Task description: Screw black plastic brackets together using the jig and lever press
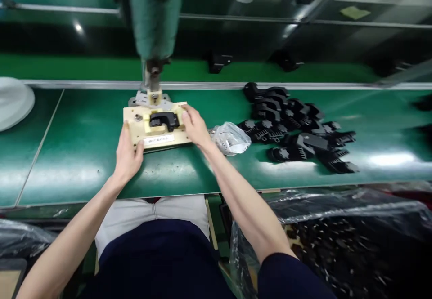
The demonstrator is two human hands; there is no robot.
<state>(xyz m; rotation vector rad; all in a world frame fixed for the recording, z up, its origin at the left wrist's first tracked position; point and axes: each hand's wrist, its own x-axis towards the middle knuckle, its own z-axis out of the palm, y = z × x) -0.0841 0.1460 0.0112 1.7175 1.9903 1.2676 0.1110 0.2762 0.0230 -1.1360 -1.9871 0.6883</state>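
A cream-coloured fixture plate (pixel 133 130) with a white label sits under the green press-like machine (pixel 155 20). In its recess lies a black plastic part (pixel 165 120). My left hand (pixel 128 153) grips the plate's left end, thumb at the front edge. Around the right end, my right hand (pixel 195 126) is closed, with its fingers over the top edge. The machine's lower tip (pixel 154 95) stands just behind the plate; whether it touches the plate I cannot tell. A clear plastic bag (pixel 232 138) with contents I cannot make out lies beside my right wrist.
Several black plastic parts (pixel 297 123) are heaped on the green table (pixel 182 173) to the right. Behind the metal rail, black parts (pixel 219 61) rest on a green strip. A white round object (pixel 15 103) is at far left. A plastic-lined container (pixel 340 254) of dark pieces stands lower right.
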